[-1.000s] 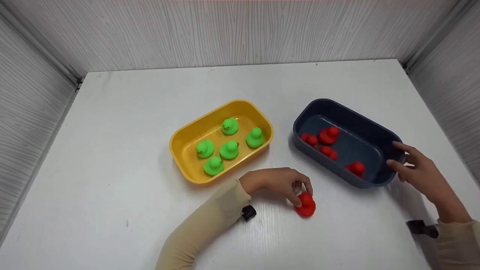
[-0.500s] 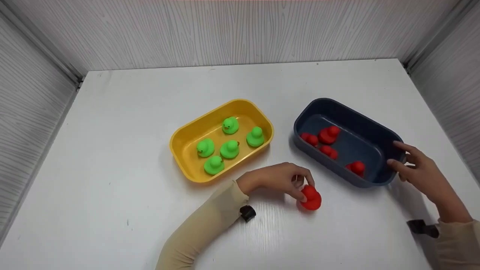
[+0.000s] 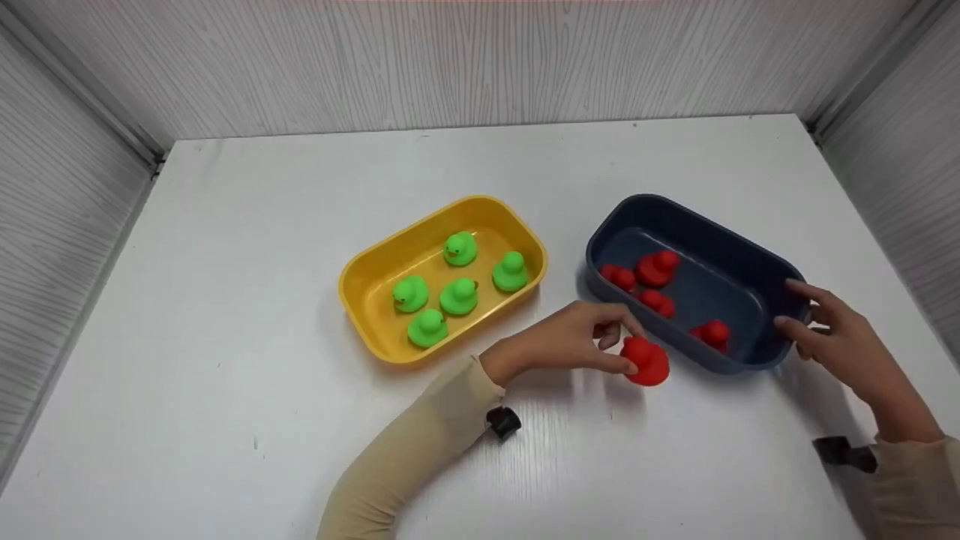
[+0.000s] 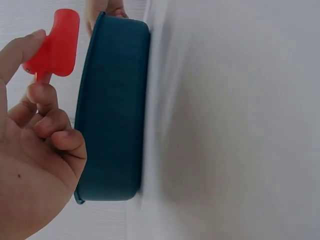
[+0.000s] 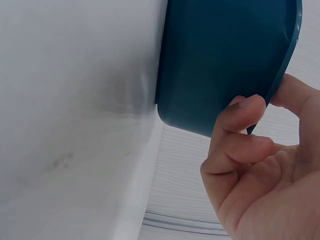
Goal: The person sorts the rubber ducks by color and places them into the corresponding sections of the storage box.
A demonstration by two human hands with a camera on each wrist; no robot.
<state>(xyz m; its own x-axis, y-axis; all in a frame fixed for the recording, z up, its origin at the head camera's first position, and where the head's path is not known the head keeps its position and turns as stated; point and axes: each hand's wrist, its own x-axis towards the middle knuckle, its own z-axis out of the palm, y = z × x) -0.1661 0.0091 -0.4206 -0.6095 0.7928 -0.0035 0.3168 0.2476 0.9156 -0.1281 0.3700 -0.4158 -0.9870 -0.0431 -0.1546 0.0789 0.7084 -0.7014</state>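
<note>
Between thumb and fingertips my left hand point(image 3: 574, 337) pinches a red toy duck point(image 3: 646, 363), held up off the table beside the near wall of a dark blue bin point(image 3: 679, 336). The left wrist view shows that duck point(image 4: 62, 45) level with the bin's rim, outside it. Several red toy ducks point(image 3: 655, 269) lie in the bin, mostly toward its left end. At the bin's right end my right hand point(image 3: 840, 337) grips the rim, thumb and fingers on either side of the wall, as the right wrist view also shows on the bin point(image 5: 225, 65).
A yellow bin point(image 3: 390, 352) with several green toy ducks point(image 3: 458, 297) stands left of the blue one, a gap between them. The white table point(image 3: 225, 315) is bounded by pale wood-grain panels point(image 3: 480, 67) at the back and sides.
The left hand has lifted the red duck off the table and carried it up and right, close to the blue bin. The right hand and both bins have stayed put.
</note>
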